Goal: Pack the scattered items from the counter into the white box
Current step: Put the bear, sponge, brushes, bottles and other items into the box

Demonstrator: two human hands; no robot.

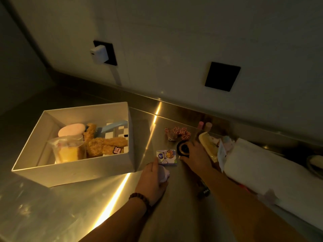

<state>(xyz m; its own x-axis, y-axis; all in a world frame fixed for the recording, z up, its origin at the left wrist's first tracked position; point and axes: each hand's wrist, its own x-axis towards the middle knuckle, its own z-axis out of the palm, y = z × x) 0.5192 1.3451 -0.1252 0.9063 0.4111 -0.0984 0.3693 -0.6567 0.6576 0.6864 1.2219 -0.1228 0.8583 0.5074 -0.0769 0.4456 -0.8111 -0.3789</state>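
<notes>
The white box (73,173) stands on the steel counter at the left and holds a brown plush bear (104,144), a pink round puff, a bagged yellow item and a blue-handled thing. My left hand (153,179) grips a small pale crumpled item (164,173), its index finger touching a little cartoon-printed pack (167,157). My right hand (195,158) closes round a black round compact (183,148). Behind lie a red checked scrunchie (180,131) and a cream comb (208,144).
A folded white towel (262,172) fills the right side, with small pastel items beside it. A dark tube (203,189) lies under my right forearm. Two small bottles (204,125) stand by the wall. A charger (97,52) sits in a wall socket.
</notes>
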